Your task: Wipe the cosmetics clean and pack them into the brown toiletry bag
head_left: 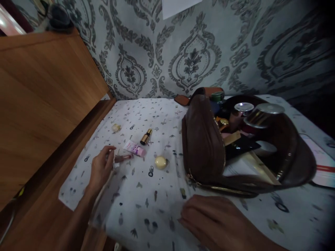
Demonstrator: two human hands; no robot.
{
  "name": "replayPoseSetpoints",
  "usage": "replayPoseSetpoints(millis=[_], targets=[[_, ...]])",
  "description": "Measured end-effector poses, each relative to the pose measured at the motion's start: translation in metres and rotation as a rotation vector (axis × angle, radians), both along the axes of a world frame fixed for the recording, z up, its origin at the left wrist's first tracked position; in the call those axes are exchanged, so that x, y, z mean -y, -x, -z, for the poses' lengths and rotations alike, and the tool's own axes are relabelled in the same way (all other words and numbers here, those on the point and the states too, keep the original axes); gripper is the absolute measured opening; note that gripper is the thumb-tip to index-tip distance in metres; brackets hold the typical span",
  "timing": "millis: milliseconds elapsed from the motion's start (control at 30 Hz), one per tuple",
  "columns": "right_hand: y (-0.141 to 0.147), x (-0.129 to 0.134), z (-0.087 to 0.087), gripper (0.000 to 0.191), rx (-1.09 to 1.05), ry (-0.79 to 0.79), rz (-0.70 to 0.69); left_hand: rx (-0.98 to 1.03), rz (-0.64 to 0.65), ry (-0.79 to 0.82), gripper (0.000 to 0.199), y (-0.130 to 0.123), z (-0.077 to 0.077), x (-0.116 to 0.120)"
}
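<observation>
My left hand [101, 166] is over the left part of the cloth, thumb and forefinger apart. A slim pinkish lip gloss tube [122, 158] lies at its fingertips; whether they touch it I cannot tell. Just beyond are a white-and-pink cream tube [134, 148] and a small black-and-gold bottle [146, 137]. A round pale yellow item [160, 162] sits to the right, and a small yellowish piece [116, 128] farther back. My right hand [211, 218] rests at the front, fingers curled together, its palm hidden. Behind it stands an unzipped brown leather bag [202, 139].
Metal-capped containers [264, 115], a black packet [240, 148] and pale boxes crowd the bag's opening. A phone-like flat item [323, 162] lies at the right. A wooden panel [44, 90] borders the left, and a patterned wall [157, 45] stands behind the patterned tablecloth [146, 209].
</observation>
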State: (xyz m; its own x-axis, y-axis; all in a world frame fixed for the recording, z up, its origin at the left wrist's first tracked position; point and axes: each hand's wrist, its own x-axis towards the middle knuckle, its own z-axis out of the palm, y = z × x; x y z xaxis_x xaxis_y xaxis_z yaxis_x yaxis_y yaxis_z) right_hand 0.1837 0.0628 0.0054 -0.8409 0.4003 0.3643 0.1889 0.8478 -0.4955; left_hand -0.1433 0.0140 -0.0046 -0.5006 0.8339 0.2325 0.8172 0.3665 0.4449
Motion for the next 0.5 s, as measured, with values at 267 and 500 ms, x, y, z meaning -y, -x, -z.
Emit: replayPoseSetpoints(millis=[267, 500], targets=[[0.032, -0.002, 0.021, 0.023, 0.040, 0.334, 0.036, -0.367, 0.141, 0.283, 0.044, 0.005, 0.007, 0.012], [0.052, 0.000, 0.030, 0.013, -0.091, 0.708, 0.152, -0.271, 0.215, 0.323, 0.044, 0.020, 0.022, 0.012]])
